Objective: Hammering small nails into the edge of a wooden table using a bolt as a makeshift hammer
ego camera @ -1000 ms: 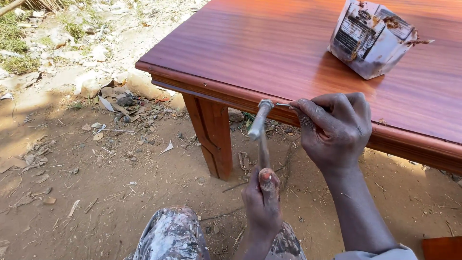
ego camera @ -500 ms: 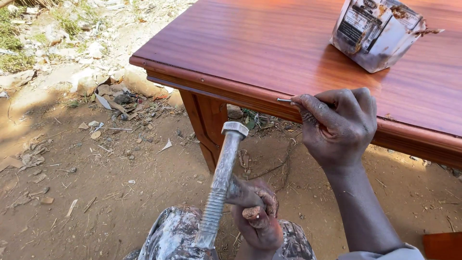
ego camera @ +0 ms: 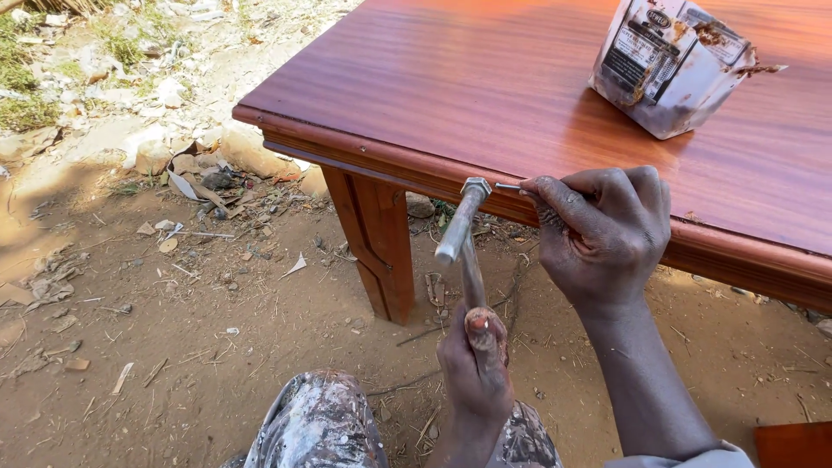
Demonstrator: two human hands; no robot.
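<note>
Outdoors, a left hand (ego camera: 475, 368) is gripping a bolt (ego camera: 459, 224) as a hammer, its head touching a nail (ego camera: 510, 187) that right-hand fingers (ego camera: 563, 201) are pinching against the table (ego camera: 451, 95) edge, mostly undriven and still protruding.

outdoors, strong sunlight, hard shadows. reddish polished wooden tabletop (ego camera: 485, 78) with moulded edge, square leg (ego camera: 377, 238) beneath. bare dirt ground (ego camera: 173, 347) strewn with wood chips, scraps. stones, rubble (ego camera: 208, 156) and sparse grass (ego camera: 26, 104) at upper left.
</note>
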